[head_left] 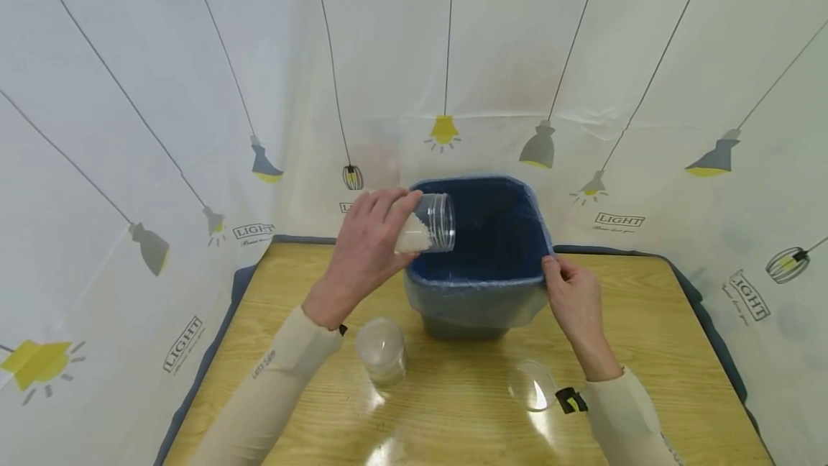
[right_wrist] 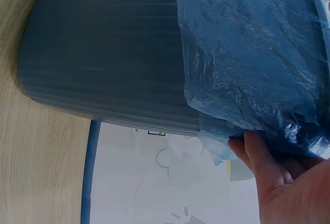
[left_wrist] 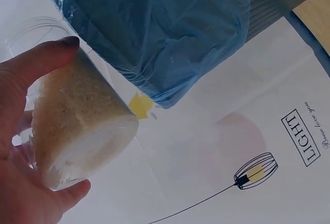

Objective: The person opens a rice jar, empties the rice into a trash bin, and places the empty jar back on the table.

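My left hand [head_left: 369, 239] grips a clear plastic jar [head_left: 441, 223], tipped on its side with its mouth over the opening of a trash bin [head_left: 462, 331]. Pale rice-like grains [left_wrist: 77, 105] fill the part of the jar toward its base, sloping toward the mouth. A thin blue plastic bag [head_left: 479, 302] lines the bin and folds down over its rim. At the near right corner of that rim, my right hand [head_left: 574, 300] pinches the bag's edge, thumb and fingers against the bin in the right wrist view.
On the wooden table [head_left: 310, 380], a second clear container [head_left: 382, 351] stands in front of the bin to the left. A clear round lid [head_left: 532, 385] lies near my right wrist. A lamp-printed white sheet [head_left: 388, 56] surrounds the table's back and sides.
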`<state>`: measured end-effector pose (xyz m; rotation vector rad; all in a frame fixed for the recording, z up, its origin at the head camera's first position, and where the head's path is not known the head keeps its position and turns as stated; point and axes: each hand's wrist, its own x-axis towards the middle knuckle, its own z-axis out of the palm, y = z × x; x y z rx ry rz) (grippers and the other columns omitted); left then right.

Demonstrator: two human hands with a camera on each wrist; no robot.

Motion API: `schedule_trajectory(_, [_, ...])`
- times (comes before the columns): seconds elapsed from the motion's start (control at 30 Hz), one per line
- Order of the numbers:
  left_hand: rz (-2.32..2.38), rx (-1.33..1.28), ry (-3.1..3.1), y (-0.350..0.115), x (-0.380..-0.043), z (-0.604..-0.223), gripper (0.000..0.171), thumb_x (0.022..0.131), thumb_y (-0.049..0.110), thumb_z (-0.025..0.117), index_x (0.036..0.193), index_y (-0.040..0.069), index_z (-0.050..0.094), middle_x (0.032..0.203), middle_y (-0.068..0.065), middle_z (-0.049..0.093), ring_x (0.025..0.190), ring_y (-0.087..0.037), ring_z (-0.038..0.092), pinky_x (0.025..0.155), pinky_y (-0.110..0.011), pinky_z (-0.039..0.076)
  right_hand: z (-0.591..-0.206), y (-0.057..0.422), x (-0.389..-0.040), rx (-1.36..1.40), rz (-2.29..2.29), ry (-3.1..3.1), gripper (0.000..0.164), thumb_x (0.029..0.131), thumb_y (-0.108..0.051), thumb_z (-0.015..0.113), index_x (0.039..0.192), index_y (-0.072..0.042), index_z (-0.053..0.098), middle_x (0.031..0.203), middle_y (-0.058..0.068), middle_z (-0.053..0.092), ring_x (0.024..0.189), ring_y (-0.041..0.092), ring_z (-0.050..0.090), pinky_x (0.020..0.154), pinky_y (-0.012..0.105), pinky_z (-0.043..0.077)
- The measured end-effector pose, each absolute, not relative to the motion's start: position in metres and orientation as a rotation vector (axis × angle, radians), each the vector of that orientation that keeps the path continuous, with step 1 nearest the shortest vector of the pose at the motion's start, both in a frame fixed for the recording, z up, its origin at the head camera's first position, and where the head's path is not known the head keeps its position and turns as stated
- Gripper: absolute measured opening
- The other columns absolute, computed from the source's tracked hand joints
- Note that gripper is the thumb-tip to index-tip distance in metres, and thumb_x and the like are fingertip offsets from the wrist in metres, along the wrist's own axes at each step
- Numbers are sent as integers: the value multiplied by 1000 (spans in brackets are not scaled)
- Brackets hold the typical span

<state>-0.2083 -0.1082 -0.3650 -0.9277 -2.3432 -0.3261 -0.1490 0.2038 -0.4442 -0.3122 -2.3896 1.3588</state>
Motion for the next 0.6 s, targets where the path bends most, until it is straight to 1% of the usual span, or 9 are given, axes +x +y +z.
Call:
schedule_trajectory(0.1, [-244,-946,-2363,-106,-209,-363,95,67,28,99,147,9,51,139,-14,57,128,-34,53,113,-56,39,-444,204,-150,-313,1367,-2396,41,105,-31,56,93,1,78,70,4,62,63,15,49,53,26,37])
schedule_trajectory(0.13, [-220,-950,-2369,-106,-209,-362,96,67,28,99,148,9,51,139,-14,57,129,-34,52,114,-57,38,-444,204,-149,-311,1367,-2402,41,105,-31,56,93,1,78,70,5,62,63,16,48,53,26,37])
schedule_trajectory(0.2, [-174,-955,-2374,-104,-210,-360,95,69,28,99,149,10,51,140,-14,57,130,-35,52,114,-58,38,-443,205,-149,-307,1370,-2412,42,105,-32,55,98,1,79,74,6,65,64,16,49,53,26,38])
schedule_trajectory(0.33, [-120,-971,-2380,-101,-211,-356,87,75,25,94,149,11,51,140,-14,58,130,-35,52,114,-58,37,-442,205,-149,-303,1372,-2424,43,106,-34,54,108,1,80,82,9,70,66,17,51,54,26,39])
schedule_trajectory(0.43, [-90,-991,-2384,-97,-211,-354,82,78,23,91,149,12,50,141,-14,57,131,-35,51,115,-58,37,-442,205,-149,-304,1372,-2421,43,105,-34,54,105,0,80,78,7,68,65,17,51,53,26,39])
schedule_trajectory(0.6, [-21,-1020,-2399,-93,-213,-354,86,77,26,92,150,13,48,145,-14,54,134,-35,49,117,-57,34,-443,206,-148,-292,1376,-2404,43,105,-33,54,99,1,80,72,4,63,62,16,49,51,26,37])
